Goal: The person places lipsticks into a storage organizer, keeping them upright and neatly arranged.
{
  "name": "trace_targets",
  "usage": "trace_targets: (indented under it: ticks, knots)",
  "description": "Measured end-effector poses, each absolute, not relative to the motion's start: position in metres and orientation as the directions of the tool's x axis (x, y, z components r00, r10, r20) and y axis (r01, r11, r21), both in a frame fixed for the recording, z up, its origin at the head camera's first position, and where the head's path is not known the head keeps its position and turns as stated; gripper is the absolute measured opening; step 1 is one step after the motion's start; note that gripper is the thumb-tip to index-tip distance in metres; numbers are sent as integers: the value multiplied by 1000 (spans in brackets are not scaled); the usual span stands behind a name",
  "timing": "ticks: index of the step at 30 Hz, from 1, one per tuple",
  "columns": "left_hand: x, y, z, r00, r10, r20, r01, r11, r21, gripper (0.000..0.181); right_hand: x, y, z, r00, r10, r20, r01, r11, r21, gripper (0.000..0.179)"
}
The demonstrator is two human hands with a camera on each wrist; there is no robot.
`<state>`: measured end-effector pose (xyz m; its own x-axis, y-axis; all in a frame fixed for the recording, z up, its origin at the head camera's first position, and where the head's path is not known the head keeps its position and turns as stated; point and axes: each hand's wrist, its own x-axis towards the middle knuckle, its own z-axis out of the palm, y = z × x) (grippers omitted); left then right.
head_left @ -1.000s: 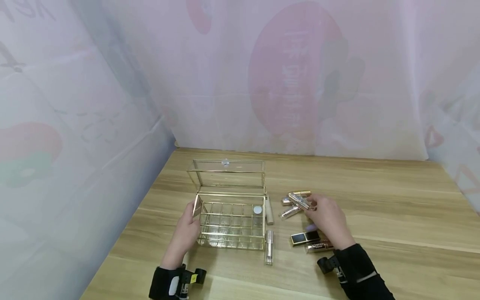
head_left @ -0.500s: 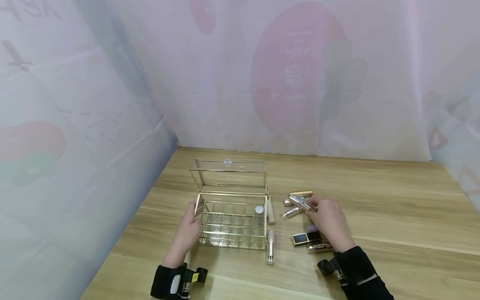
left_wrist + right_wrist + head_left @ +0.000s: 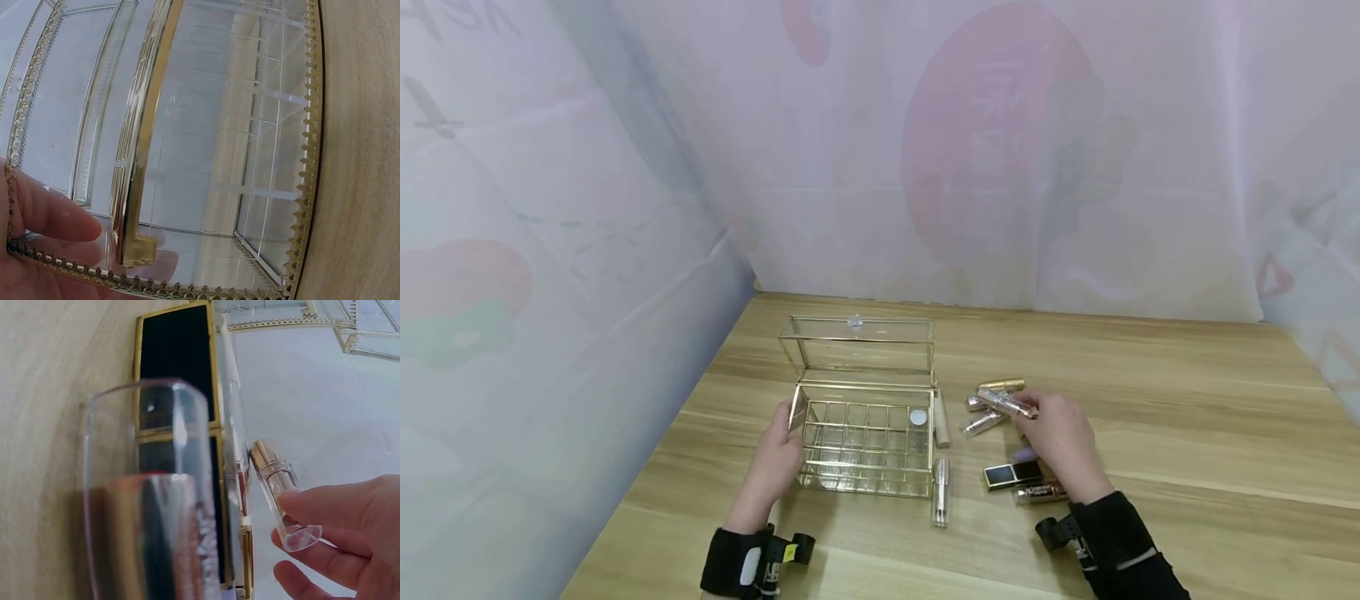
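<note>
My left hand (image 3: pixel 777 462) grips the left wall of a gold-framed glass makeup organizer (image 3: pixel 867 468). Its thumb lies inside the edge in the left wrist view. The hinged glass lid (image 3: pixel 867 352) stands raised, and a grid divides the inside. A round white-topped item (image 3: pixel 917 417) sits in a back-right compartment. Between thumb and fingers, my right hand (image 3: pixel 1060 433) pinches a lipstick tube (image 3: pixel 273 481) with a clear end, held over other tubes. Beneath it lie a gold tube (image 3: pixel 1002 385) and a clear-ended tube (image 3: pixel 982 423).
A black-and-gold lipstick (image 3: pixel 1011 475) and a clear-capped lipstick (image 3: pixel 1039 493) lie below my right hand. Beside the organizer's right side are a pale tube (image 3: pixel 942 421) and a clear-ended tube (image 3: pixel 940 493). Printed cloth (image 3: pixel 835 208) hangs behind the wooden table (image 3: pixel 1187 400).
The lipstick tube in my right hand has turned a little flatter, its near end moving right. My left hand keeps its grip on the organizer. The head view has shifted slightly.
</note>
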<state>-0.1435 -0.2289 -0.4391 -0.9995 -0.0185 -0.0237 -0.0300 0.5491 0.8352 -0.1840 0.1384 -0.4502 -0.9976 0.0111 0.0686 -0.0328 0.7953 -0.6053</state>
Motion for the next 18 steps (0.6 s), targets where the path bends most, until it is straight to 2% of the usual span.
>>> trace_targets:
  ticks: [18]
  knots:
    - [-144,-230,-441,-1000,-17,-20,-26,533,846,62,-180,132,-441,-976,5,216,-136,764,-631,32]
